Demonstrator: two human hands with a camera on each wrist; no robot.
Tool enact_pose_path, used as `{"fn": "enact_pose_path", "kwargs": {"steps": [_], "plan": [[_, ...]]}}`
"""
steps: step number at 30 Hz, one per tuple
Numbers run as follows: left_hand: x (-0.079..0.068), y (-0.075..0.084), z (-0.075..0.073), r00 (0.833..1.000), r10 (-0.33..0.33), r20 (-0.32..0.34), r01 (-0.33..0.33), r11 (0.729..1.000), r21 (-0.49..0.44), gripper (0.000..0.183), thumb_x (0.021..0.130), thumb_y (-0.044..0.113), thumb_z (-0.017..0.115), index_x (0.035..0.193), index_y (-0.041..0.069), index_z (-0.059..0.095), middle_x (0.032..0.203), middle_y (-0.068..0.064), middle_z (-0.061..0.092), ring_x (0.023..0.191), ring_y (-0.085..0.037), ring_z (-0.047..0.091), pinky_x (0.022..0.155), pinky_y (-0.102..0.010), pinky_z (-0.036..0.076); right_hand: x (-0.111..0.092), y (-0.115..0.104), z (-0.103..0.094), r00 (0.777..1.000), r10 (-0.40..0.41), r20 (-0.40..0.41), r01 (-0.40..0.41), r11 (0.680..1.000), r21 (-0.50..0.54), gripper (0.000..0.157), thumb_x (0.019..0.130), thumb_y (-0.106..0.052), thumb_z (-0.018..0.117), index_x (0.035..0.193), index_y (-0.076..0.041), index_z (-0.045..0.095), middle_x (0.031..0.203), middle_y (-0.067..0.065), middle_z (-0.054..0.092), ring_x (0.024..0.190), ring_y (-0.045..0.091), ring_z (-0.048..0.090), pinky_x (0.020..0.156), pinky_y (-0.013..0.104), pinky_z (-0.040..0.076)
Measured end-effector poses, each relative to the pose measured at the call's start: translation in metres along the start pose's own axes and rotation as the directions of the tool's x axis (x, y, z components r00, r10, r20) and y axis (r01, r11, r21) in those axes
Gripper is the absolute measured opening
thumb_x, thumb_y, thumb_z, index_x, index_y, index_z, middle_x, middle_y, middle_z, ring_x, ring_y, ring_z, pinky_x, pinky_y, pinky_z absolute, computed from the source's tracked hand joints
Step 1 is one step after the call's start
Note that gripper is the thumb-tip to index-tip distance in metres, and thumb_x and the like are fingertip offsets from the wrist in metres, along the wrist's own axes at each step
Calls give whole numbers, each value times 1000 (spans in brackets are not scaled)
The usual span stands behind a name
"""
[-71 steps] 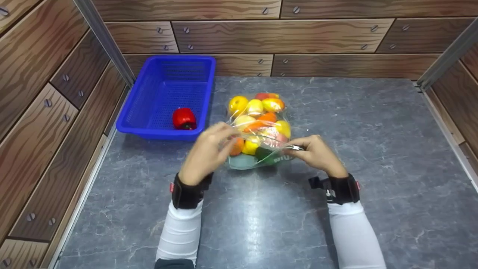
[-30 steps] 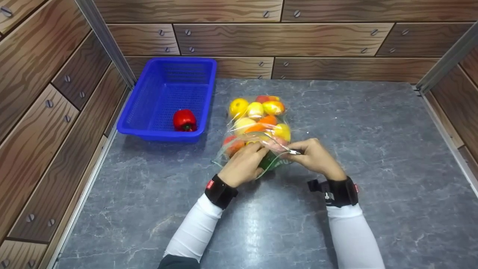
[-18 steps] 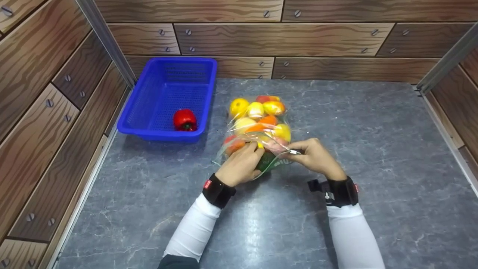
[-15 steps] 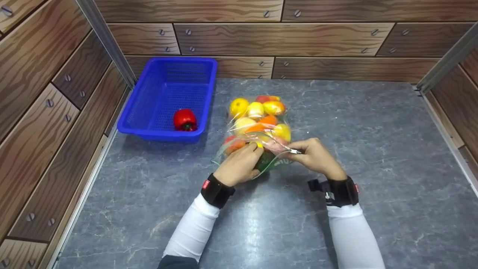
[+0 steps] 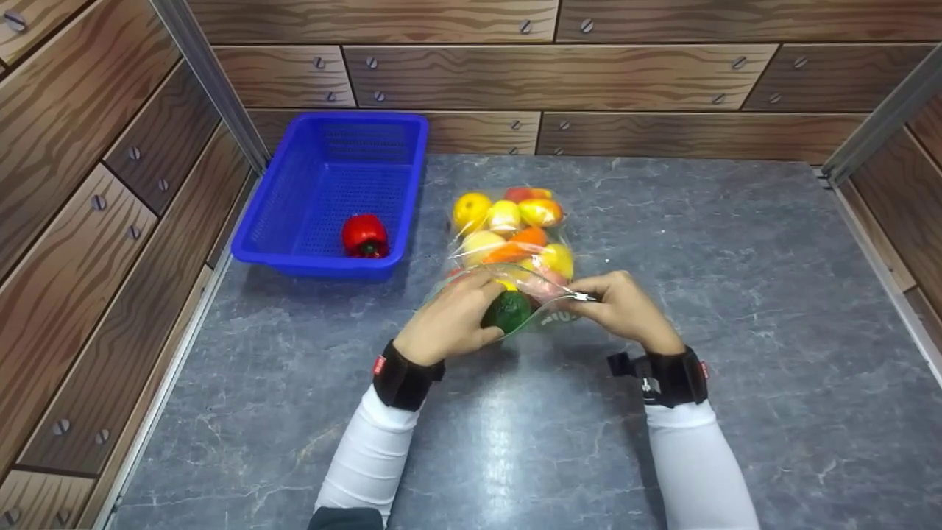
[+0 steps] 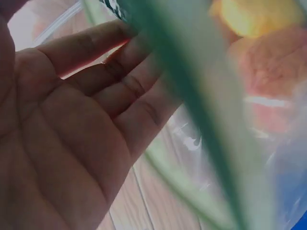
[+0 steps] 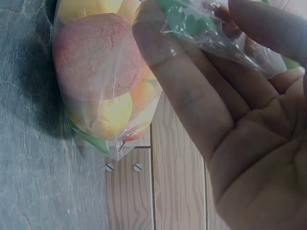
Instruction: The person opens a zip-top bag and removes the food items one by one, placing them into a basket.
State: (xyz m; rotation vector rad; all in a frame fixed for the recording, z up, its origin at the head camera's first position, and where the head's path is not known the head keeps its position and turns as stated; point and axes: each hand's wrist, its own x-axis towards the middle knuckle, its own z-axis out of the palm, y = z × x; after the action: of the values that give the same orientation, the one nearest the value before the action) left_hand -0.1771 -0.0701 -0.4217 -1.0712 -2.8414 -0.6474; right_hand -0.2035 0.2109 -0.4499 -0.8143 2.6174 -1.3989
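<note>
A clear zip bag (image 5: 561, 317) full of fruit lies in front of me, its mouth gaping toward me. My right hand (image 5: 622, 309) pinches the right side of the mouth beside the white slider (image 5: 582, 297). My left hand (image 5: 449, 316) is at the left side of the mouth, fingers reaching in under the film and thumb near the lower rim. Between that thumb and fingers shows a dark green avocado-like fruit (image 5: 508, 312). In the left wrist view the fingers (image 6: 139, 96) run fairly straight behind the bag's green strip (image 6: 196, 115), which hides their tips.
A blue basket (image 5: 250, 255) stands at the back left with a red bell pepper (image 5: 364, 235) inside. Within the bag are a yellow-orange round fruit (image 5: 471, 212), an orange carrot-like piece (image 5: 519, 245) and several others. Wood-patterned walls (image 5: 662, 132) enclose the grey tabletop (image 5: 721, 258).
My left hand came from near the basket into the bag's mouth, then shifted a little left. The green fruit shows more fully now. My right hand has stayed at the slider.
</note>
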Motion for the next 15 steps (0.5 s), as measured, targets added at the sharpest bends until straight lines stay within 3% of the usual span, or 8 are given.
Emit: {"fn": "enact_pose_path", "kwargs": {"steps": [4, 8, 12, 15], "plan": [[-7, -4, -14, 999, -24, -21, 21, 991, -129, 57, 85, 19, 84, 136, 6, 63, 134, -14, 63, 118, -28, 62, 103, -41, 52, 0, 0, -1, 1000, -9, -2, 9, 1000, -16, 14, 88, -9, 80, 100, -3, 82, 86, 10, 79, 65, 6, 64, 59, 18, 53], [-16, -9, -27, 993, -43, -106, 25, 986, -165, 58, 86, 20, 84, 138, 5, 62, 127, -14, 64, 108, -27, 64, 96, -41, 56, 0, 1, -1, 1000, -9, 9, 9, 1000, -17, 13, 89, -7, 79, 101, -2, 81, 89, 11, 79, 68, 7, 67, 61, 19, 55], [-24, -15, -37, 974, -71, -214, 33, 984, -176, 57, 87, 20, 84, 136, 1, 62, 117, -13, 65, 97, -24, 62, 86, -39, 57, 0, 1, -1, 1000, -9, 9, 9, 1000, -8, 13, 89, -6, 78, 101, 0, 81, 90, 13, 79, 69, 6, 66, 62, 18, 55], [-29, -21, -41, 954, -96, -285, 42, 981, -191, 55, 88, 18, 83, 135, 1, 63, 118, -14, 65, 98, -23, 62, 87, -37, 57, 0, 1, -1, 1000, -13, 4, 13, 1000, -6, 13, 90, -6, 78, 101, 0, 81, 90, 13, 79, 67, 7, 64, 61, 17, 53]]}}
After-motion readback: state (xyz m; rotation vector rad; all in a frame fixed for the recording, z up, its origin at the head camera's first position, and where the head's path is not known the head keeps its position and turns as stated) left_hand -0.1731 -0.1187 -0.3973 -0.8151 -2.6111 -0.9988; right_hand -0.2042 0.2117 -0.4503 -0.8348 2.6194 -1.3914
